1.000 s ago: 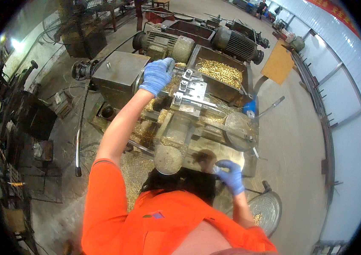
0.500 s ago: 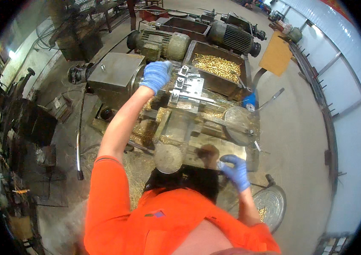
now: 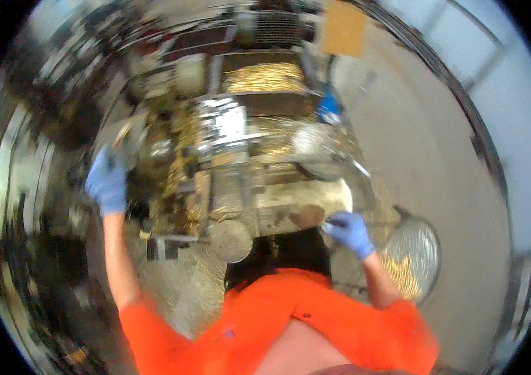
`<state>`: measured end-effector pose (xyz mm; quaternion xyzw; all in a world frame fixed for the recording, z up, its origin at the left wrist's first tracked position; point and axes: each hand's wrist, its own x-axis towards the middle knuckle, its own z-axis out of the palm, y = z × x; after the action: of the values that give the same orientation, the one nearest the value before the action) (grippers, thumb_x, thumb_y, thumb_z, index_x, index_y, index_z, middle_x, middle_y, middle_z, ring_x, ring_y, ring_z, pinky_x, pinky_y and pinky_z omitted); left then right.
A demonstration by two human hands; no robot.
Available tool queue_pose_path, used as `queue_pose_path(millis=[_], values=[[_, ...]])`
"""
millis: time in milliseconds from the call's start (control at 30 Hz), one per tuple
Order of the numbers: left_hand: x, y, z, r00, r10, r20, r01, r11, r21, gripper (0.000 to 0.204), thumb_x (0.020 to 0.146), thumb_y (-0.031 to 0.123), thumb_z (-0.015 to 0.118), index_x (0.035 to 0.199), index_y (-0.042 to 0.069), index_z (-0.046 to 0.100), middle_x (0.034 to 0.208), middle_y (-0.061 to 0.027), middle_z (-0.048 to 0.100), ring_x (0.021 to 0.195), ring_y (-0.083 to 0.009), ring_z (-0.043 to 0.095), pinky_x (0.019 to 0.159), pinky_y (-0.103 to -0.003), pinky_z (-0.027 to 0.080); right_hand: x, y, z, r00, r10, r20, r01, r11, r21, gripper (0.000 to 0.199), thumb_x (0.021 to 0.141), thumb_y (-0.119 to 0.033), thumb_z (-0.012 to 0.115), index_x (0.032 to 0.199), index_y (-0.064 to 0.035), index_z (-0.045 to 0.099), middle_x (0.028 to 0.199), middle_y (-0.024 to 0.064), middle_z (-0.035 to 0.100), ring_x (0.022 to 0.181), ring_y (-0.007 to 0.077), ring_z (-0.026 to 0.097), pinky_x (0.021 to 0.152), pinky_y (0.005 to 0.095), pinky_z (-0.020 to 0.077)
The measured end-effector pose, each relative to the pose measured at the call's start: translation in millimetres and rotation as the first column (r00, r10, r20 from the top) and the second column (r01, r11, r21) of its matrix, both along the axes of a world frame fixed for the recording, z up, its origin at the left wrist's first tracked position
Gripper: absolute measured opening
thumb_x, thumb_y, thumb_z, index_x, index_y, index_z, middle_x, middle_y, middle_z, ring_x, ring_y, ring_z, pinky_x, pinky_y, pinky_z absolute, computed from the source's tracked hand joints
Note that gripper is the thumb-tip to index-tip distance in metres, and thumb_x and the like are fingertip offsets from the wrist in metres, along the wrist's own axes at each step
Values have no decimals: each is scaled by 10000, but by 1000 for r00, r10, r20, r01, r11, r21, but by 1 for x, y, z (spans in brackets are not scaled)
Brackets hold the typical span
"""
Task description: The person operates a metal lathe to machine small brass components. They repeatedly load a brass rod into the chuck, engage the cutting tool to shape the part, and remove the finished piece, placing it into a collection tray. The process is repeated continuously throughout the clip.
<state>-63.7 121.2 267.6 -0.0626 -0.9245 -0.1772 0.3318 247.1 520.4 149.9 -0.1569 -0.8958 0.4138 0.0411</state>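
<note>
A bright orange shirt (image 3: 268,297), short-sleeved and open-necked, carries a small purplish mark (image 3: 228,334). Blue gloves (image 3: 106,182) end at the wrists. Black cloth (image 3: 281,250) shows below the shirt.

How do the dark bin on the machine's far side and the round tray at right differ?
Shape: the bin is rectangular; the tray is round.
Colour: the bin is dark, the tray silvery grey.
Fill: the bin's heap spans most of its width; the tray's pile gathers toward its near left side, leaving much of it bare.
Both hold small gold-coloured pieces, blurred here.
</note>
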Motion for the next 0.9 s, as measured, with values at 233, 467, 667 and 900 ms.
queue_pose_path(millis=[233, 467, 667, 900], values=[[-3, -53, -30, 962, -134, 239, 167, 978, -123, 434, 875, 455, 460, 1216, 195, 531, 1055, -135, 617, 858, -279, 626, 697, -372, 477, 31, 31, -15, 989, -144, -30, 147, 981, 128, 376, 725, -413, 647, 848, -58, 660, 782, 152, 635, 716, 279, 622, 662, 358, 479], [11, -43, -7, 961, -120, 248, 181, 953, -241, 418, 910, 378, 429, 1277, 180, 466, 1219, -128, 532, 984, -267, 582, 818, -341, 448, 157, 115, -44, 732, -635, 247, 579, 771, 265, 485, 667, -480, 644, 919, -67, 668, 880, 156, 648, 843, 283, 622, 788, 356, 470], [9, -101, -13, 975, -210, 67, 221, 938, -266, 473, 920, 375, 423, 1286, 75, 442, 1225, -113, 533, 1049, -254, 547, 858, -305, 434, 262, 179, -111, 564, -744, 358, 486, 650, 584, 603, 641, -429, 670, 1142, -104, 583, 1175, 159, 541, 1085, 316, 508, 942, 365, 384], [62, -67, 9, 988, -66, 142, 72, 997, -36, 465, 889, 394, 486, 1157, 21, 561, 1152, -119, 581, 1022, -247, 564, 841, -304, 444, 243, 206, -124, 514, -651, 558, 361, 755, 548, 469, 673, -429, 603, 975, -72, 648, 937, 180, 634, 884, 311, 614, 809, 382, 469]])
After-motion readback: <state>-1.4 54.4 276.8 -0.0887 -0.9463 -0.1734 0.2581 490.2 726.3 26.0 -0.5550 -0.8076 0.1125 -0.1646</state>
